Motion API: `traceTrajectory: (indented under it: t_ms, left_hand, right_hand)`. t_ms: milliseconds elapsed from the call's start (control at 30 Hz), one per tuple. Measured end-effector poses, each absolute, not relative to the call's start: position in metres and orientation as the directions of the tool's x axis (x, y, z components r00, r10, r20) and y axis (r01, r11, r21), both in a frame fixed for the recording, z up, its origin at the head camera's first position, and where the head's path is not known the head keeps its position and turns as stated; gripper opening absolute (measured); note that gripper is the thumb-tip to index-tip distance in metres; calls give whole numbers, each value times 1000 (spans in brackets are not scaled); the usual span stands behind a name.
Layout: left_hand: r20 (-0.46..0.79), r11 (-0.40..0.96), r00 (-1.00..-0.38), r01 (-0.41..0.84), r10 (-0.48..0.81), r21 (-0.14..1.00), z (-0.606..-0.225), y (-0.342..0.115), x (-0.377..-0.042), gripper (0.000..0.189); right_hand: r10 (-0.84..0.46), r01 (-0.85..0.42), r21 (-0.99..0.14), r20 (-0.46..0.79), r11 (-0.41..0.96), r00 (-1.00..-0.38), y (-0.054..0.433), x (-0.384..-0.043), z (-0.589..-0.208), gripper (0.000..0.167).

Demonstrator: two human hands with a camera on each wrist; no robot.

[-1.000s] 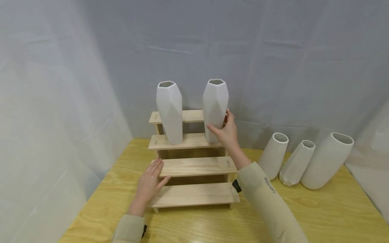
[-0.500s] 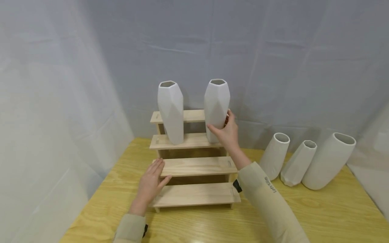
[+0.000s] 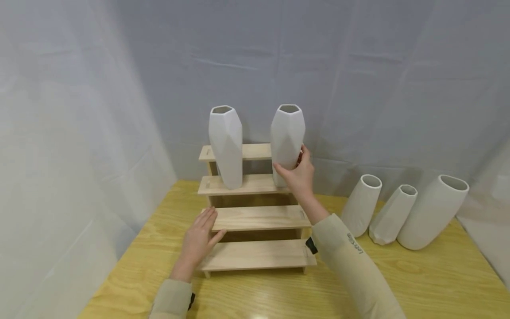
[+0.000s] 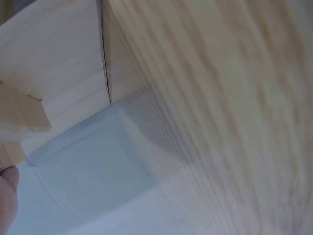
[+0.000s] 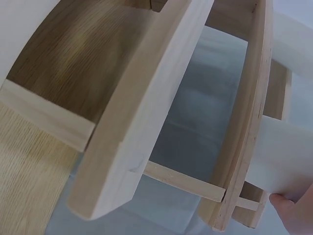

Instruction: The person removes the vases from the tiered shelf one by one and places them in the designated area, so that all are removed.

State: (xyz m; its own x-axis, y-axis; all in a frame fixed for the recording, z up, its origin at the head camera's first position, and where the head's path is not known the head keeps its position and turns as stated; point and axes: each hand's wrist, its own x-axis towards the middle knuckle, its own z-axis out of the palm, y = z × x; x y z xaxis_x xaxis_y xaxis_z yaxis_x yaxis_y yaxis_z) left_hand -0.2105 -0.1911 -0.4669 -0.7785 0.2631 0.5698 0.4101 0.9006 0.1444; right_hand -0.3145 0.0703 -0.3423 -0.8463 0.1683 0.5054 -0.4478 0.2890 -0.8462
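A white faceted vase stands upright on the second tier from the top of a stepped wooden shelf, near its right end. My right hand grips its lower right side, thumb in front and fingers round the back. In the right wrist view, a thumb touches the white vase wall. A matching vase stands at the left on the same tier. My left hand rests on the left end of the tier below, fingers straight on the board and thumb spread; a fingertip shows against the wood.
To the right on the wooden table, three more white vases stand in a row: a rounded one, a narrow faceted one and a wide one. Pale cloth hangs behind and at the sides.
The right-hand vase has shifted very slightly rightward on its tier, with my right hand still gripping it. My left hand stays on the shelf. The whole head view has drifted a little.
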Motion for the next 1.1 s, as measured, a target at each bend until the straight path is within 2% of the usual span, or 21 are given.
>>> traceTrajectory:
  t_ms: [167,533,833,867,1067,1100]
  left_hand:
    - [565,900,-782,410,264,146,-468,-190,-211,65]
    - [575,897,-776,414,259,154,-469,-190,-212,69]
    - [560,895,-785,416,266,159,-468,-189,-212,65]
    - [557,895,-788,415,264,162,-468,-189,-212,65]
    - [557,890,-787,422,267,170,-468,-188,-213,65]
    - [558,891,-785,423,268,167,-468,-188,-213,65]
  right_hand:
    - [196,-468,-842,523,269,-829,71,-313,-345,77]
    - [223,-446,-858,501,257,-836,81,-303,-344,78]
    - [241,-461,-855,511,236,-825,93,-287,-344,78]
    - [235,-482,-852,520,203,-821,96,-291,-350,80]
    - [230,-479,-856,514,195,-826,108,-278,-350,80]
    - [236,-456,-860,503,228,-831,108,-270,-345,77]
